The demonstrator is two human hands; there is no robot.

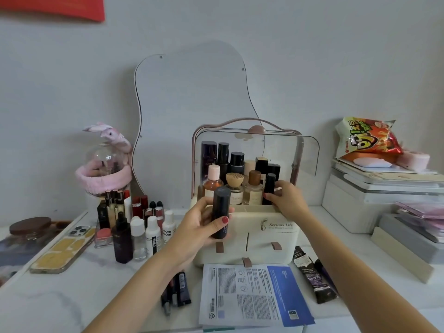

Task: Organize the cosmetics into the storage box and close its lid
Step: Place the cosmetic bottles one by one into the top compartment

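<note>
The left hand (204, 222) wrapped its fingers around a matte black cylindrical bottle (220, 212), upright before the cream plastic storage box (269, 234). The right hand (286, 198) pinched a slim glossy black tube (269, 188) inside the box's open top compartment, clear lid (305, 155) raised.

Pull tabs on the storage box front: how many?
3 pull tabs on the storage box: one at left just below the left hand, one at right, one low at centre. The hand covers part of the front, so another may be hidden.
</note>
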